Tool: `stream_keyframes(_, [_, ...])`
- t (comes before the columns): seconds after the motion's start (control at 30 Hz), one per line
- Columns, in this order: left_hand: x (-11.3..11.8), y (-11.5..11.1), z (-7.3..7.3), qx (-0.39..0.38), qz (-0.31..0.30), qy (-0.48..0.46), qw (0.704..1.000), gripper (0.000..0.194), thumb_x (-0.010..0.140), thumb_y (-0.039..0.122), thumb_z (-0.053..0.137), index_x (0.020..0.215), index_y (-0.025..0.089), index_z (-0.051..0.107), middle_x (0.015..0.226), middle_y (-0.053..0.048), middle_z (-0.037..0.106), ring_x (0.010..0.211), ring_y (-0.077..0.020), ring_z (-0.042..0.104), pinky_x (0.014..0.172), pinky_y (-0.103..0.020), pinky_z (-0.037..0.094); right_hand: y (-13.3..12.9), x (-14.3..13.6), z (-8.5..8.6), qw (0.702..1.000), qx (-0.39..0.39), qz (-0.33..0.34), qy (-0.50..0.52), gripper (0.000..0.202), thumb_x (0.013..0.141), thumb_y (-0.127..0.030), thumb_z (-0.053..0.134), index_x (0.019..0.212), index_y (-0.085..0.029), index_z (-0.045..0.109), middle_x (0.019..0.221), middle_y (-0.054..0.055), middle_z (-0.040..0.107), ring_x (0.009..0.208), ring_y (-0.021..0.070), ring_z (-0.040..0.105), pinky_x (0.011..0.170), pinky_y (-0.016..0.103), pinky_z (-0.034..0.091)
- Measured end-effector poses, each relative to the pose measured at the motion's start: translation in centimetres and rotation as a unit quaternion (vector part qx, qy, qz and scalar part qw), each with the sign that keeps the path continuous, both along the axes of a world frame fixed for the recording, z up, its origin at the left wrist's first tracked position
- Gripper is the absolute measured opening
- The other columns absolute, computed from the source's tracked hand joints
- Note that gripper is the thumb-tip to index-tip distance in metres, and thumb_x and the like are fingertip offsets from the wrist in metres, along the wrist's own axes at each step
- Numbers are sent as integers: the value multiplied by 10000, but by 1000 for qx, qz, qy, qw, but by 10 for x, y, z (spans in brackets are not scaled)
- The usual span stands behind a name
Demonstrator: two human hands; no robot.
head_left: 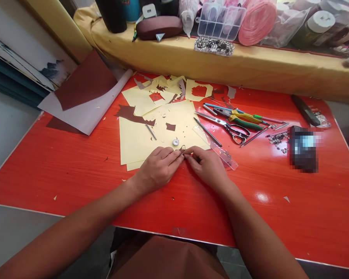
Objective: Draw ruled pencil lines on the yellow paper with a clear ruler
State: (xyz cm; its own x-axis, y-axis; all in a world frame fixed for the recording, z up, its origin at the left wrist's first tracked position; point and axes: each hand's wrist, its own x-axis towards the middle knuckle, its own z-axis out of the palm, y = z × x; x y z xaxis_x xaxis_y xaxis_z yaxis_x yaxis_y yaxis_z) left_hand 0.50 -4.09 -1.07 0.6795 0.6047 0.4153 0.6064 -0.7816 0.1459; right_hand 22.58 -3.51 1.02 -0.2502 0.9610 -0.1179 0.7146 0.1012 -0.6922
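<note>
My left hand and my right hand meet at the front edge of the yellow sheets. Their fingertips pinch a small dark brown piece, mostly covered by the fingers. Just behind it lies a round silver disc. Farther back on the sheets are a small brown scrap, a short metal rod and a larger brown offcut. A clear ruler lies beside my right hand, with a dark pen behind it.
Scissors, pliers and thin tools lie to the right. Beyond them are small metal rings and a blurred dark object. Brown and white sheets lie back left. A cloth-covered ledge holds boxes and bags.
</note>
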Motion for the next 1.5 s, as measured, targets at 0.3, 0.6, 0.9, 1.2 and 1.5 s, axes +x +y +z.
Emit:
stream_keyframes(0.3, [4, -2, 4, 48, 3, 38, 998, 310, 1052, 99, 533, 1311, 127, 700, 1240, -145, 781, 1052, -294, 715, 861, -447, 551, 1, 2, 1, 997, -7, -58, 59, 182, 1012, -359, 632, 967, -233, 756, 635, -21, 647, 568, 168, 532, 579, 292, 345])
stream_keyframes(0.6, [3, -1, 5, 38, 7, 25, 999, 303, 1052, 97, 537, 1301, 156, 700, 1250, -130, 778, 1054, -282, 712, 854, -432, 541, 3, -8, 1, 998, -16, -57, -32, 127, 1007, -321, 694, 1109, -249, 720, 694, -25, 675, 603, 183, 570, 600, 280, 326])
stream_keyframes(0.9, [-3, 2, 7, 27, -14, 6, 1000, 299, 1066, 108, 543, 1328, 102, 689, 1265, -142, 777, 1070, -283, 711, 900, -434, 571, 5, -11, 6, 997, -31, -46, -61, 124, 1029, -307, 696, 1134, -242, 714, 741, -19, 714, 651, 190, 610, 616, 281, 328])
stream_keyframes(1.2, [-2, 1, 2, 67, -23, 46, 996, 317, 1032, 57, 564, 1320, 38, 694, 1243, -171, 772, 1057, -303, 715, 899, -442, 582, 4, -11, 5, 997, -28, -49, -56, 126, 1031, -308, 697, 1138, -243, 715, 759, -21, 734, 676, 192, 634, 630, 284, 345])
stream_keyframes(1.5, [0, 0, 2, 74, -18, 46, 996, 311, 1028, 62, 567, 1308, 34, 702, 1220, -173, 775, 1015, -290, 715, 896, -437, 581, 5, -8, 2, 997, -31, -59, -36, 127, 1015, -327, 718, 1112, -246, 723, 730, -34, 708, 661, 180, 618, 637, 277, 366])
